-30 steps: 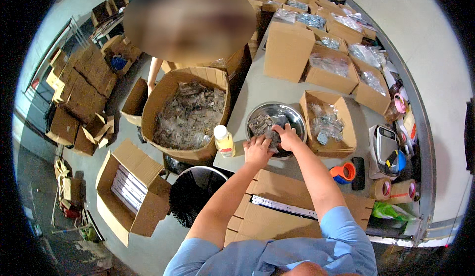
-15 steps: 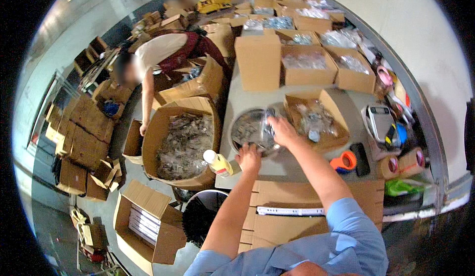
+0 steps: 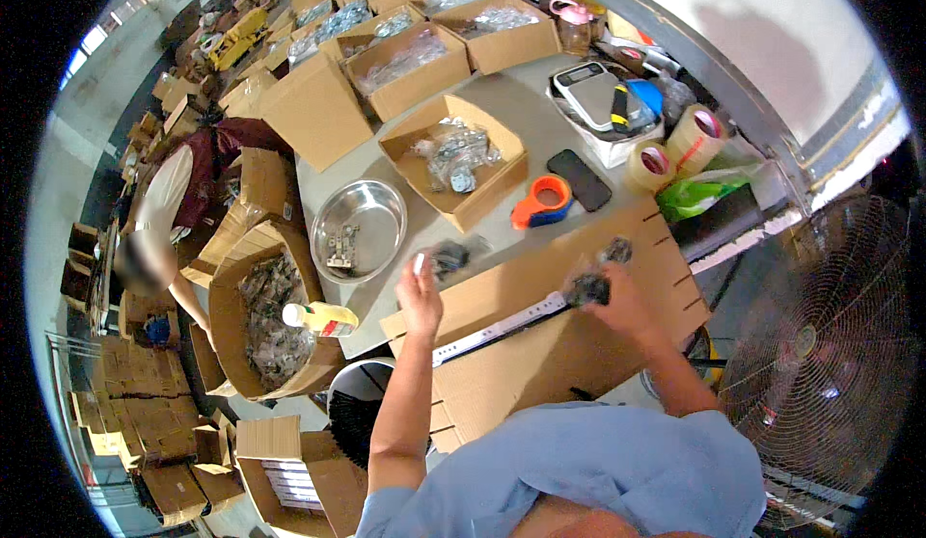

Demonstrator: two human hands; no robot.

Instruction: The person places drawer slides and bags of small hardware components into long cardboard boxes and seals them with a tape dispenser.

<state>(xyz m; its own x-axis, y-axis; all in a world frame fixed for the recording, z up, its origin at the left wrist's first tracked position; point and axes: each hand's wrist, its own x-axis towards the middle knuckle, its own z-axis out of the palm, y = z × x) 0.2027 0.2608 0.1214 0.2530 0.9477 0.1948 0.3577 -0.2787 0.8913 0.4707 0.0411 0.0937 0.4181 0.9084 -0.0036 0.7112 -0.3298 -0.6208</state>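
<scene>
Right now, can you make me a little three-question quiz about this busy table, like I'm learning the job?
1. True or false: the steel bowl is heaped to the rim with parts.
2. What does the right hand hold? A) a roll of tape B) a clear bag of dark parts C) the phone
3. Fill in: the orange tape dispenser sits right beside the black ____.

Key
1. False: only a few small parts lie in its middle.
2. B. The left hand holds a similar small bag.
3. Phone, lying flat on the grey table.
</scene>
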